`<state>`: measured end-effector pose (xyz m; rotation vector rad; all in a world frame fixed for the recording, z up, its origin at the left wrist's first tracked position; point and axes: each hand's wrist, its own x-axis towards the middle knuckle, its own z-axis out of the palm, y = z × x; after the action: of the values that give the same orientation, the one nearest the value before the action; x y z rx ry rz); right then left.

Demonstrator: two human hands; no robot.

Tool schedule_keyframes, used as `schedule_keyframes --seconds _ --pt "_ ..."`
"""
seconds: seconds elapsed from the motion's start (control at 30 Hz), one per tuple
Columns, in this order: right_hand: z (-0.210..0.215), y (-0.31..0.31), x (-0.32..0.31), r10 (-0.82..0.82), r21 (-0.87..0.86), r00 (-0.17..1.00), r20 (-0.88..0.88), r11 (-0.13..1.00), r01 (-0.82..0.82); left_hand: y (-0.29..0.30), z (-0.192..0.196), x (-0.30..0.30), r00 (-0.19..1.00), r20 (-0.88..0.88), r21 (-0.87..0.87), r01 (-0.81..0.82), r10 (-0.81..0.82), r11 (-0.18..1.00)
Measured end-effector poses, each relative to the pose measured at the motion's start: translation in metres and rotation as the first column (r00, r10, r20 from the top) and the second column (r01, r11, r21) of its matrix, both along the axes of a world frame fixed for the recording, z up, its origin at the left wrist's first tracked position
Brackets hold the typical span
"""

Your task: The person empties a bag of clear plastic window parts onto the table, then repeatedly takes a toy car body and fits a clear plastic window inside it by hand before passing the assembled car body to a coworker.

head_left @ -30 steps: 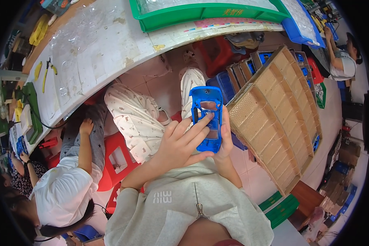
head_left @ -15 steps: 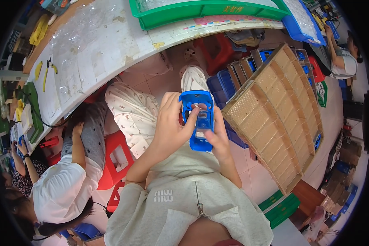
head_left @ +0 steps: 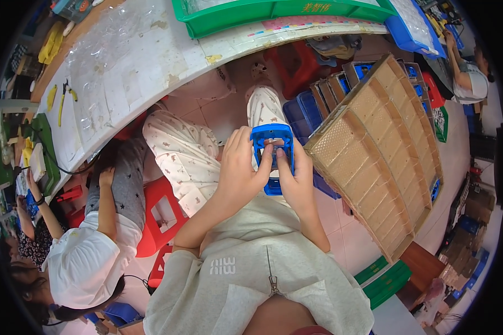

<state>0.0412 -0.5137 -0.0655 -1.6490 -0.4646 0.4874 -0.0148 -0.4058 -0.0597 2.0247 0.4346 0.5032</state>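
In front of my lap I hold a blue plastic shell [head_left: 271, 132], long and hollow, with rounded ends like a toy car body. My left hand [head_left: 243, 162] grips its left side, the thumb pressed into the hollow. Around the right side closes my right hand [head_left: 297, 172], its thumb also inside, beside the left one. A clear piece shows within the shell, partly covered by both thumbs. The shell's middle and underside are hidden by my fingers.
A cardboard tray with dividers [head_left: 374, 151] leans at my right, above blue crates [head_left: 307, 109]. Ahead stands a white table [head_left: 145, 56] bearing a green bin [head_left: 229, 22], clear plastic pieces and yellow-handled pliers [head_left: 62, 103]. A co-worker in white [head_left: 86, 257] sits at left.
My right thumb has moved up into the shell, beside my left thumb. The shell has tilted and looks shorter now. Both hands keep hold of it.
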Motion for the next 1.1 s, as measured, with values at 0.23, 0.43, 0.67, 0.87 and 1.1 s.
schedule_keyframes --seconds 0.23,0.43,0.67,0.87,1.1 --pt "0.004 0.003 0.002 -0.027 0.021 0.996 0.088 0.999 0.026 -0.003 -0.007 0.000 1.000 -0.031 -0.003 -0.001 0.001 1.000" --pt "0.001 0.001 0.004 0.001 -0.034 0.996 0.088 0.999 0.002 -0.003 -0.011 0.000 0.999 -0.029 -0.197 0.022 -0.028 0.980" --pt "0.008 0.001 0.004 0.007 -0.029 0.994 0.110 1.000 -0.004 -0.005 -0.004 -0.002 0.997 0.018 -0.273 0.073 -0.070 0.959" --pt "0.012 0.002 0.003 -0.005 -0.038 0.998 0.070 0.999 0.008 -0.004 -0.005 -0.001 0.998 0.044 -0.280 0.064 -0.054 0.958" --pt "0.013 0.002 0.004 0.000 -0.098 0.990 0.139 0.995 0.013 -0.006 0.002 0.004 0.995 0.094 -0.338 0.070 -0.041 0.938"
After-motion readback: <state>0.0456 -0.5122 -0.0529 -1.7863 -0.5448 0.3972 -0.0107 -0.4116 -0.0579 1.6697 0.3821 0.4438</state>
